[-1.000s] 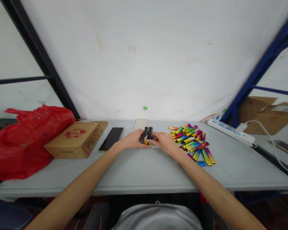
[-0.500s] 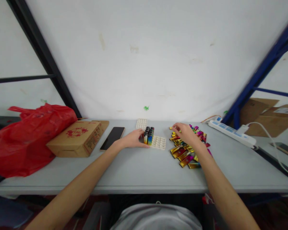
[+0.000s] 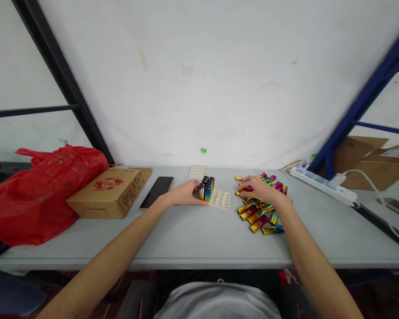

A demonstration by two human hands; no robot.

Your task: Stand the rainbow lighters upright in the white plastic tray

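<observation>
Off-white plastic tray (image 3: 222, 200) with rows of sockets lies on the grey bench (image 3: 199, 235), upright lighters (image 3: 207, 193) clustered at its left end. Your left hand (image 3: 189, 193) cups their left side, thumb and fingers spread. Your right hand (image 3: 254, 188) bends over loose metallic lighters (image 3: 257, 218); whether it grips one is unclear.

Loose lighters (image 3: 256, 217) look shiny metallic, the bag (image 3: 46, 195) crinkled glossy plastic, the box (image 3: 101, 188) matt cardboard, the tabletop (image 3: 199, 235) smooth.

A red bag (image 3: 33, 204) lies beside a carton (image 3: 98, 199).
</observation>
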